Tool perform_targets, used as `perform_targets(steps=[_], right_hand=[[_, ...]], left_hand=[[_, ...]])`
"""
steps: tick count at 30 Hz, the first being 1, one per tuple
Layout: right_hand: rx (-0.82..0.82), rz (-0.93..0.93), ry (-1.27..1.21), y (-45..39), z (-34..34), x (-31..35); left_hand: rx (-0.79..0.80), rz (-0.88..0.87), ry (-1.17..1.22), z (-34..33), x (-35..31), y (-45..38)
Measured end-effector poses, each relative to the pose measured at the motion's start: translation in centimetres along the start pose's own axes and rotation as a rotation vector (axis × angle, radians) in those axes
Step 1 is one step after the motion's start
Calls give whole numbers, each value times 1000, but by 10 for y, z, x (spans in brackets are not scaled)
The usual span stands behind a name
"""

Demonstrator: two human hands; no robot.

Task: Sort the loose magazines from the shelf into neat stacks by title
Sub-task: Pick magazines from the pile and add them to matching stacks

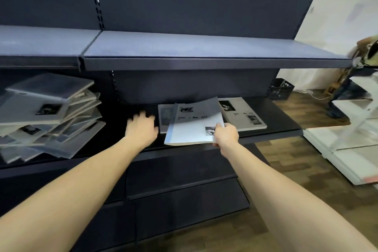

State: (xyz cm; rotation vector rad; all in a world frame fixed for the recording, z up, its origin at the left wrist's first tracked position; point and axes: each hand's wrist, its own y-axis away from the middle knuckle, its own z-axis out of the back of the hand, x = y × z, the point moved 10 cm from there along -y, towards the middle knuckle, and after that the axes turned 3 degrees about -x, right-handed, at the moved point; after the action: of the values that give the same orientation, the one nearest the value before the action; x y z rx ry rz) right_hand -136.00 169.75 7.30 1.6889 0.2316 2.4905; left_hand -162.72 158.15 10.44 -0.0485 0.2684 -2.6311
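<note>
My right hand (226, 135) pinches the near right corner of a pale grey magazine (194, 127), its cover titled in black with small photos, held tilted above the dark middle shelf (274, 127). Beneath it lies another magazine (164, 116), mostly covered. A third of the same title (243, 114) lies flat to the right. My left hand (142, 127) hovers over the shelf just left of these, fingers spread and holding nothing. A messy, leaning pile of several magazines (49, 114) fills the shelf bay at the left.
The upper shelf (204, 51) overhangs the working shelf. Lower shelves (184, 186) step out toward me. A black crate (281, 89) stands on the wood floor at the right, beside white boards (347, 153) and a dim figure's legs (339, 98).
</note>
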Motion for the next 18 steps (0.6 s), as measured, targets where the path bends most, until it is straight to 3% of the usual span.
perform_targets(steps=[18], right_hand=[[-148, -187, -62, -96, 110, -83]], left_hand=[[114, -172, 75, -53, -169, -46]])
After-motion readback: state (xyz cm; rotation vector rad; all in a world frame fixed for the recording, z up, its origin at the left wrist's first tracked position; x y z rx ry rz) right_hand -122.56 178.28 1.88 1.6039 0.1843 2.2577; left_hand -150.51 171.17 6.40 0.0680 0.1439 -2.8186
